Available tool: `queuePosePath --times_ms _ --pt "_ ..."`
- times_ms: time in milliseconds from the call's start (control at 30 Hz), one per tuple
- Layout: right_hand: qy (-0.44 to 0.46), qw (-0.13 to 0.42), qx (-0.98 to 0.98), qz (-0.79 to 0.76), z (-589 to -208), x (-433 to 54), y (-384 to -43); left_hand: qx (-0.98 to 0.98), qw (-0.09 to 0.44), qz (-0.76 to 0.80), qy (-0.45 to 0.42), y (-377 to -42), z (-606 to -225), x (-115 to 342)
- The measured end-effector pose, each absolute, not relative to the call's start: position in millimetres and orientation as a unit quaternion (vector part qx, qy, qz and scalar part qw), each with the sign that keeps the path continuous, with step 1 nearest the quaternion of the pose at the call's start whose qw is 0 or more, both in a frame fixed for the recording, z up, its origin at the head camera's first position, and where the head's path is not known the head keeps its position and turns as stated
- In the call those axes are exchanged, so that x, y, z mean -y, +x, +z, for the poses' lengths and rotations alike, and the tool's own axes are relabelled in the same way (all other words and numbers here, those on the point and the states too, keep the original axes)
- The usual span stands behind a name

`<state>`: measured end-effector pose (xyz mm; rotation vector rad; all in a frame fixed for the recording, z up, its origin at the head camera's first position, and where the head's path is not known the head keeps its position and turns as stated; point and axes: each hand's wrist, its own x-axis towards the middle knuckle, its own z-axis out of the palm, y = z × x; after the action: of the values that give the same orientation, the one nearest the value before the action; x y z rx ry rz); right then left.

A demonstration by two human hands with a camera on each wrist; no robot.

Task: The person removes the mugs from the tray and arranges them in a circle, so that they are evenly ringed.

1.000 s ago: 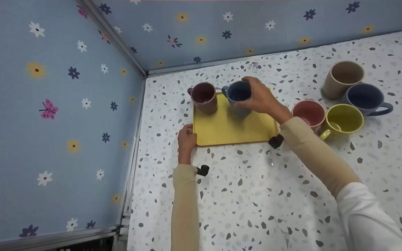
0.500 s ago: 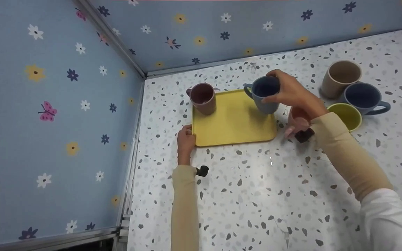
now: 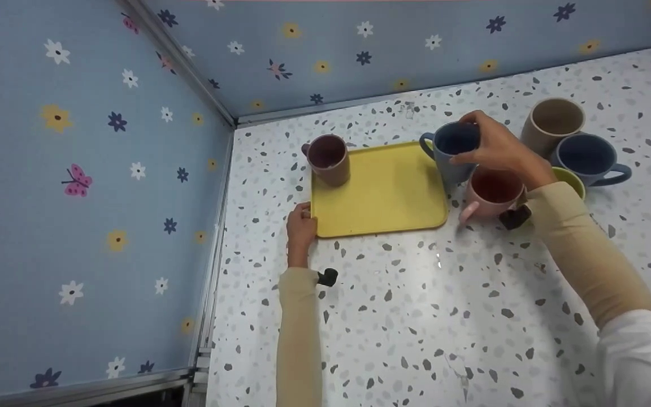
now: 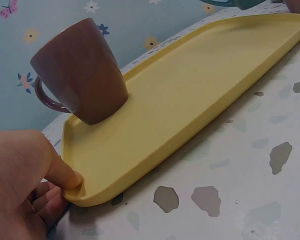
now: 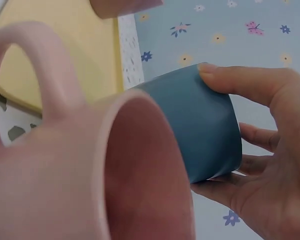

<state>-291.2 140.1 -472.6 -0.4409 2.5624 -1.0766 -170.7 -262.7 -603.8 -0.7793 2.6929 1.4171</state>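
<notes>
My left hand (image 3: 301, 229) pinches the near left corner of a yellow tray (image 3: 387, 198), thumb on top of the rim in the left wrist view. A maroon mug (image 3: 331, 164) stands upright at the tray's left side, its handle (image 4: 47, 97) pointing left. My right hand (image 3: 495, 144) grips a blue mug (image 3: 445, 161) by its rim, thumb on the near side and fingers behind. That mug is at the tray's right edge; whether it touches anything below cannot be told. Close by it, under my right wrist, stands a pink mug (image 3: 489, 195), large in the right wrist view.
To the right on the speckled table (image 3: 387, 316) stand a beige mug (image 3: 554, 127), a second blue mug (image 3: 588, 161) and a yellow-green mug (image 3: 571, 181), partly hidden by my right arm. Flower-patterned walls (image 3: 325, 51) bound the table at the back and left.
My right hand has carried the blue mug rightward from the tray's middle to its right edge. The pink mug's handle has swung into view. My left hand and the maroon mug have stayed put.
</notes>
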Motion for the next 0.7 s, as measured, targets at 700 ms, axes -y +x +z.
queuePosePath --times_ms 700 --pt "-0.146 0.198 -0.896 -0.369 -490 -171 -296 -0.856 0.002 0.448 -0.258 -170 -600 261"
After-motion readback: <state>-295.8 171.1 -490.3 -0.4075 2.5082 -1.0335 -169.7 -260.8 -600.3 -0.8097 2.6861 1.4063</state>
